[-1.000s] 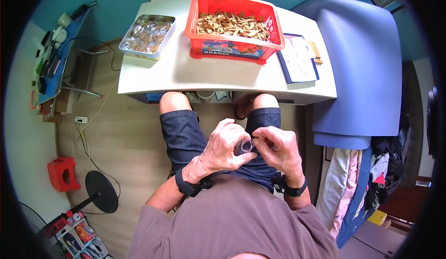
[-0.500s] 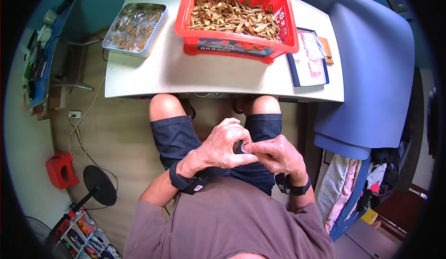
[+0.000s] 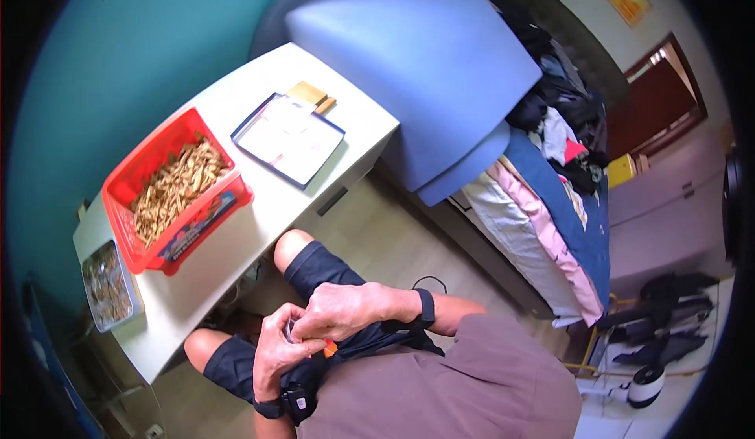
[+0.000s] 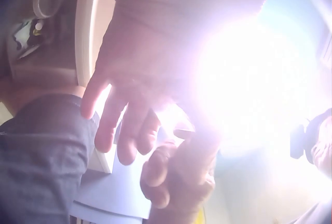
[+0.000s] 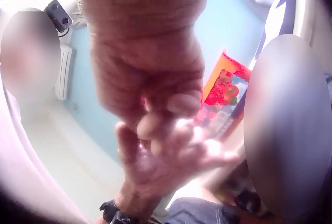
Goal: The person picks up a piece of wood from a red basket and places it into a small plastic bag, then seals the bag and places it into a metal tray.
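Both hands together, lower centre of frame, above the lap. Left hand (image 3: 277,350) holds a small translucent piece (image 3: 290,330) between thumb and forefinger side; left-wrist view shows its other fingers hanging fairly straight, slightly parted. Right hand (image 3: 340,311) meets it from the right, knuckles up, fingers bent, tips at the same piece. Cannot tell whether they pinch it: the hands hide most of it, and glare washes out the left-wrist view. Black straps on both wrists. Orange-red scrap (image 3: 329,349) just below the hands, against dark denim shorts (image 3: 321,272).

White table (image 3: 287,215), left half of frame, set at a slant. On it, left of centre: red plastic basket (image 3: 200,225), printed front panel, partly filled with dried brown slices (image 3: 179,193). Near the table's lower-left end, rectangular metal tin (image 3: 132,301) of small shiny packets, beside the basket. Above and right of the basket, shallow dark-rimmed tray (image 3: 308,144), pale inside; wooden block (image 3: 307,94) at its far edge.

Large blue mat (image 3: 417,69), upper centre. Heaped dark clothes (image 3: 578,108), upper right.
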A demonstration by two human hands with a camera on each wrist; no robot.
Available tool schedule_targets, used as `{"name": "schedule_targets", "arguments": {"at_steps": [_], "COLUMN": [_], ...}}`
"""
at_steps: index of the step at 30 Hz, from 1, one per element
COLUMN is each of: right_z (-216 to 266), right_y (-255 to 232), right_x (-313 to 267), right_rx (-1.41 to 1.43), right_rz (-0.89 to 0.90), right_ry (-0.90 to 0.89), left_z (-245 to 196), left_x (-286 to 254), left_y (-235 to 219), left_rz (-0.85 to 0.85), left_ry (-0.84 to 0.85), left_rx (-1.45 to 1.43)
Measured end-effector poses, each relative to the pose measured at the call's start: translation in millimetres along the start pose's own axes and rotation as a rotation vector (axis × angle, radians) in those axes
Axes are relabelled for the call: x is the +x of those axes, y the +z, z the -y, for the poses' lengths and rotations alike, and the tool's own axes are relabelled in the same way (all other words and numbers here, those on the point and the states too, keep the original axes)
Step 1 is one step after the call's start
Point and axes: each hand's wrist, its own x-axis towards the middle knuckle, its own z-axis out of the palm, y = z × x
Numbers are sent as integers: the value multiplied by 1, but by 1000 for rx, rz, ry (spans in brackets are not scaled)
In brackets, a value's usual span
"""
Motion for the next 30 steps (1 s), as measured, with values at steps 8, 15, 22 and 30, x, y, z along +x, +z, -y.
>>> {"name": "schedule_targets", "arguments": {"at_steps": [8,15,22,30], "right_z": [25,39,36,25], "right_y": [8,8,8,-22], "right_x": [-31,-51,-49,-14], "right_rx": [-110,-7,84,-62], "right_rz": [11,26,38,67], "right_ry": [-5,-41,-100,-63], "left_z": [-8,-30,-29,-31], "left_x": [-18,-34,-33,-6], "left_y": [27,52,45,-2], "left_rz": [1,-9,-95,-131], "left_ry": [-105,-54,82,227], "left_rx": [10,92,378,592]}}
